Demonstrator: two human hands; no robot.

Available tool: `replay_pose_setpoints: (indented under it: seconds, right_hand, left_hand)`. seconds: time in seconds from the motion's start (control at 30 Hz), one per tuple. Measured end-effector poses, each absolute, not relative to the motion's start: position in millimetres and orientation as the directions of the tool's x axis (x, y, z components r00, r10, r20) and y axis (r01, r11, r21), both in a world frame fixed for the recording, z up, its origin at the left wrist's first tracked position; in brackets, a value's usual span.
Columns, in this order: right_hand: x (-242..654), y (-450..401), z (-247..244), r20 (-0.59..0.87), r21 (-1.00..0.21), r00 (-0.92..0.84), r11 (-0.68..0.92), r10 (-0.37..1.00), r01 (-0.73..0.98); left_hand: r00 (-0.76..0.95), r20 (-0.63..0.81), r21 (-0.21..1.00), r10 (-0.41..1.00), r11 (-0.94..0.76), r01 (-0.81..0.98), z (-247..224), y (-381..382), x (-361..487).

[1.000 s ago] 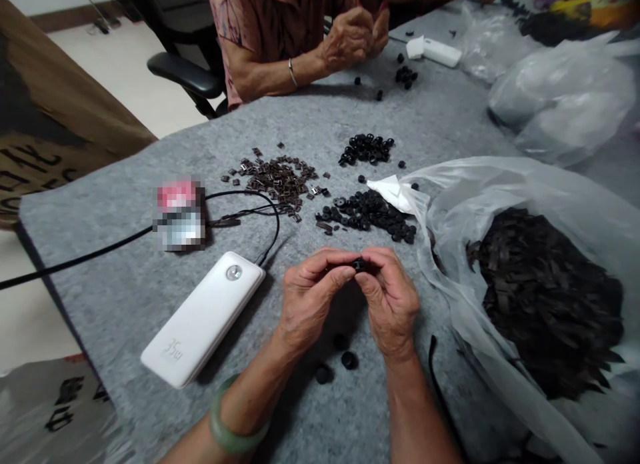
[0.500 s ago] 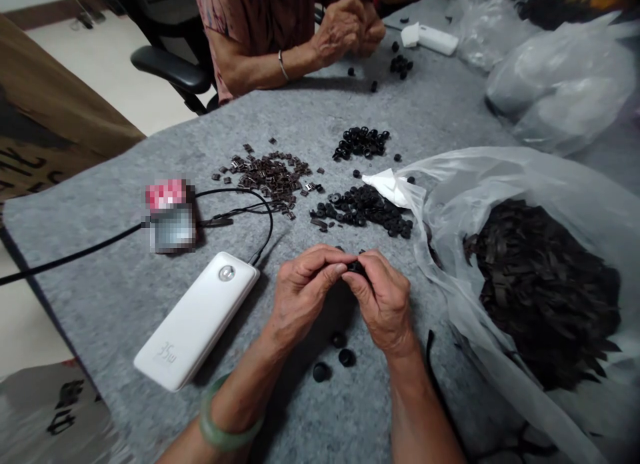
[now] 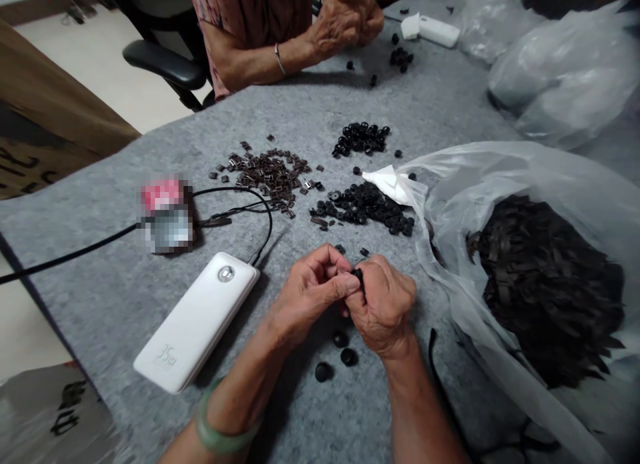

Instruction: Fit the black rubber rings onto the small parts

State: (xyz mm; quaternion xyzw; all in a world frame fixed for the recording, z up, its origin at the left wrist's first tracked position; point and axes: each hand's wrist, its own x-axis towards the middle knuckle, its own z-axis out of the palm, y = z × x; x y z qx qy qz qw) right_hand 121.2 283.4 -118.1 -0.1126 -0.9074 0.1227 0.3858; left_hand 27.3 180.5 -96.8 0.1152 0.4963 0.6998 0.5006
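Note:
A small round black plastic part point(image 3: 358, 276) is pinched between my two hands, mostly covered by the fingers. My left hand point(image 3: 315, 287) grips it with thumb and forefinger. From the other side my right hand point(image 3: 381, 301) is closed on the same part, its fingers curled in. Below the hands several black round caps point(image 3: 323, 371) lie on the grey felt-like tabletop point(image 3: 300, 411). Just beyond my fingers are two more small black pieces point(image 3: 365, 252). A pile of black discs point(image 3: 367, 206) spreads farther out, with black ring-like parts point(image 3: 363, 139) behind it.
Small brown metal-looking pieces point(image 3: 273, 174) are heaped left of the discs. A white power bank point(image 3: 197, 321) with a black cable point(image 3: 271, 224) lies at left. At right, an open plastic bag point(image 3: 450, 284) holds dark strips point(image 3: 550, 297). Across the table, another person's hands point(image 3: 345, 24) work together.
My right hand has turned and curled its fingers more tightly around the black part. The left thumb has shifted to the right. Small pieces beyond the fingers show more clearly.

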Motion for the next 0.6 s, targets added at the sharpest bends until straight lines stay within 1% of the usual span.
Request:
replay_pose_setpoints:
  seconds: [0.1,0.3,0.37,0.43,0.47,0.53,0.57,0.6]
  right_hand:
    - [122,281,-118,0.688,-0.274,-0.666,0.953,0.288,0.128]
    - [117,279,-117,0.650,-0.272,-0.705,0.953,0.285,0.134]
    - [117,279,-114,0.640,-0.299,-0.709,0.946,0.295,0.124]
    - [123,278,-111,0.631,-0.331,-0.717,0.938,0.297,0.098]
    - [126,277,-113,0.623,-0.322,-0.730,0.943,0.281,0.088]
    - [128,275,-125,0.684,-0.261,-0.695,0.964,0.223,0.052]
    - [125,273,-135,0.707,-0.283,-0.659,0.956,0.259,0.072]
    - [119,271,-145,0.712,-0.334,-0.627,0.938,0.317,0.096]
  left_hand:
    - [-0.422,-0.346,0.767,0.838,-0.006,-0.641,-101,180,28]
    - [-0.380,-0.381,0.713,0.843,0.006,-0.701,-106,180,20]
    - [-0.411,-0.408,0.715,0.816,0.005,-0.699,-101,180,21]
    - [-0.495,-0.439,0.741,0.750,-0.009,-0.671,-92,180,29]
    - [-0.562,-0.452,0.767,0.693,-0.020,-0.642,-88,181,34]
    - [-0.595,-0.473,0.771,0.650,-0.023,-0.637,-90,183,39]
    - [-0.593,-0.466,0.767,0.656,-0.035,-0.641,-95,184,37]
    - [-0.599,-0.458,0.759,0.657,-0.061,-0.648,-101,184,33]
